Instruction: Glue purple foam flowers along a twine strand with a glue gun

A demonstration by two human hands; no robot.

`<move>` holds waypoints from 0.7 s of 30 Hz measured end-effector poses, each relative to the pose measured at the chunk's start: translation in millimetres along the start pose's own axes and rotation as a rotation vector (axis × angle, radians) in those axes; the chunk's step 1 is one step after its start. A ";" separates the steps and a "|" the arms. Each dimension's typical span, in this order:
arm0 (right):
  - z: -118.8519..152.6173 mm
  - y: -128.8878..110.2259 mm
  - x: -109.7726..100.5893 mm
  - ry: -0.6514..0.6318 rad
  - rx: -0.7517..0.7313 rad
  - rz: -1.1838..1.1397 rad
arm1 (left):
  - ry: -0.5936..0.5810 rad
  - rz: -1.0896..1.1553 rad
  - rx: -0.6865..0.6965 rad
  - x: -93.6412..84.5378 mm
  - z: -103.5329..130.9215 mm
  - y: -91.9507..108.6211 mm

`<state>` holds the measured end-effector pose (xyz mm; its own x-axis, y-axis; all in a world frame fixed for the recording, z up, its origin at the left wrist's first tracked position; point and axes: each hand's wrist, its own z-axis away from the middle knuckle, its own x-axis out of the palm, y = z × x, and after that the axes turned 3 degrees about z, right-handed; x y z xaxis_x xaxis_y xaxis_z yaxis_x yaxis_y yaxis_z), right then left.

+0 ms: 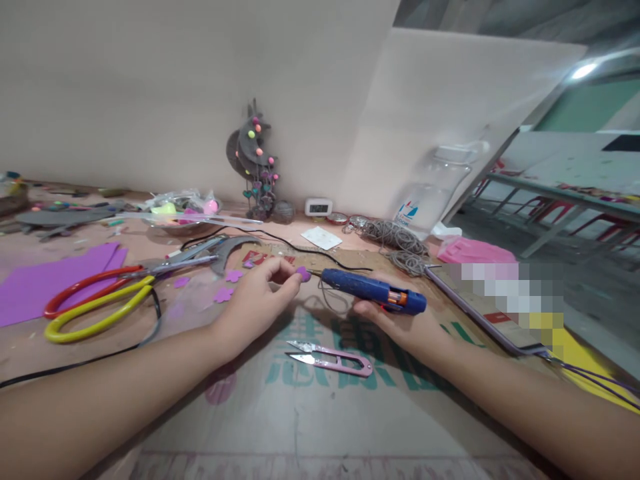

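Between thumb and forefinger, my left hand pinches a small purple foam flower. My right hand is wrapped round a blue hot glue gun, whose nozzle points left and meets the flower or sits very close to it. Pink thread snips lie on the cardboard below both hands, blades to the left. Several cut purple flowers rest just left of my left hand. Farther left are scissors with red and yellow handles.
Purple foam sheets lie at the left. Behind stand a grey moon ornament, a small digital clock, grey cord and a clear bottle. A phone-like tablet and a pink packet are at the right.
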<state>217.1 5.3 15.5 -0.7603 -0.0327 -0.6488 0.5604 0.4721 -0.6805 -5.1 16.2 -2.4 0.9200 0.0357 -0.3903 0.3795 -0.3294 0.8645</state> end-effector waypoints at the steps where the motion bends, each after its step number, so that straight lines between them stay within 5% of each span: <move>1: -0.3 0.0 0.2 0.008 0.001 0.010 | 0.000 0.006 0.000 -0.1 0.1 0.3; 21: -3.7 1.5 2.7 0.010 0.014 0.038 | -0.017 -0.005 0.007 -2.1 0.9 2.4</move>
<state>214.6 9.2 14.0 -0.7414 -0.0061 -0.6710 0.5937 0.4601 -0.6601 -6.2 14.5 0.2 0.9163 0.0211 -0.3999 0.3833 -0.3357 0.8605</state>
